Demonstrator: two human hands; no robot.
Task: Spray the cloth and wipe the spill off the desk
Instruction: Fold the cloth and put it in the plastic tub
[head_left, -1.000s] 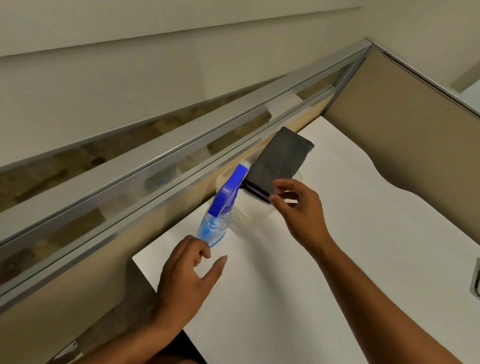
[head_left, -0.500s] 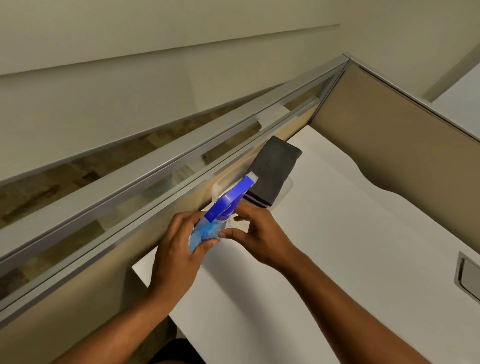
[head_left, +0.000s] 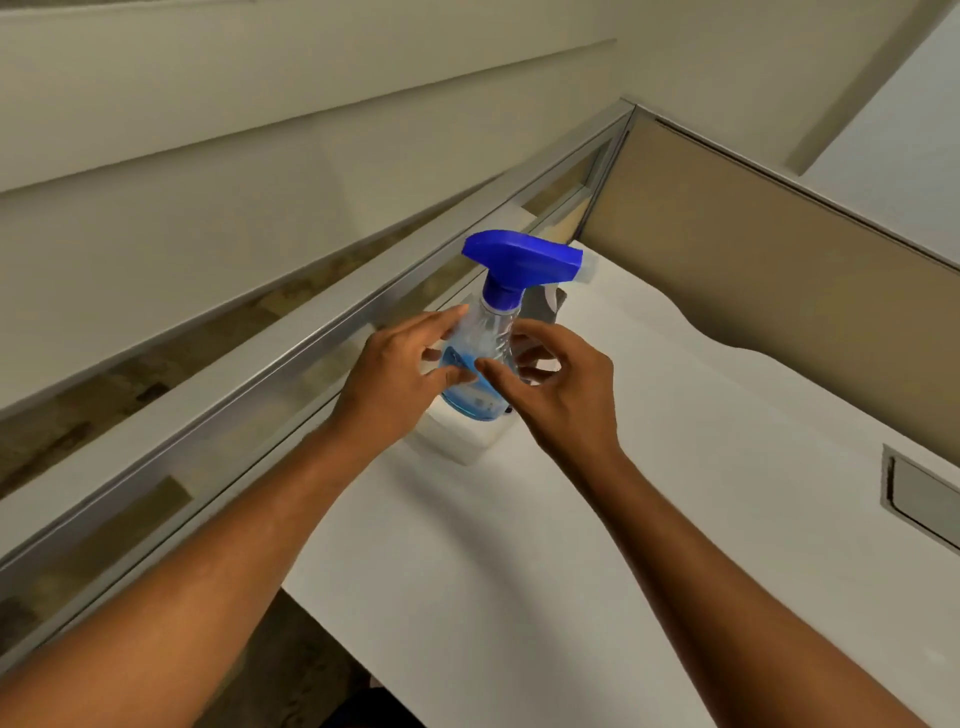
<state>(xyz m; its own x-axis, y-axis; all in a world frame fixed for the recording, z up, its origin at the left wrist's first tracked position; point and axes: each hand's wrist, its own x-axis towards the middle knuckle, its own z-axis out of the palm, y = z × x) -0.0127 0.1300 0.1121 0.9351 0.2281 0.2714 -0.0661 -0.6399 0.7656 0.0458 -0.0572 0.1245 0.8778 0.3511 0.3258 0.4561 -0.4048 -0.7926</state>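
Fingers (head_left: 441, 323) round upright bottle (head_left: 491, 332), nozzle (head_left: 583, 271) rightward

I record a white desk (head_left: 675, 493) set into a cubicle corner. A tan fabric panel (head_left: 753, 291) bounds my right and a metal-framed glass screen (head_left: 291, 358) my left. A grey hatch (head_left: 919, 499) is recessed in the desk. The cream wall (head_left: 260, 130) beyond is evenly lit.

Body of spray bottle (head_left: 485, 338): clear, smooth plastic; trigger head (head_left: 519, 260): glossy blue plastic. White tabletop (head_left: 675, 441): smooth, matt finish. Partition frame (head_left: 311, 332): silver metal with a satin sheen; partition panel (head_left: 779, 270): tan, matt, cloth-like, weave not resolved.
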